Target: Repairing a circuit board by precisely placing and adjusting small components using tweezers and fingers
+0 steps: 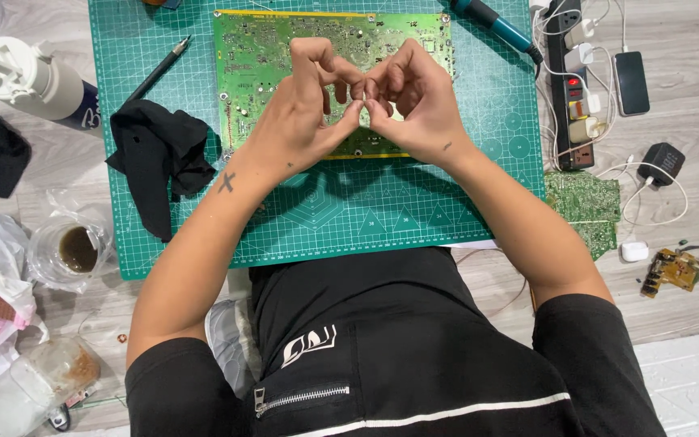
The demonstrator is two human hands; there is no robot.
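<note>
Both hands over the board on the green mat. Left hand and right hand meet fingertip to fingertip, pinching something too small to make out. Black cloth lies left.

left hand; right hand; fingertips touching; above green circuit board

— We see a teal cutting mat with a pale grid; at twelve o'clock on it lies a bright green circuit board, yellow-edged.

— And at nine o'clock we have a black cloth; at three, a black power strip with white plugs.
</note>
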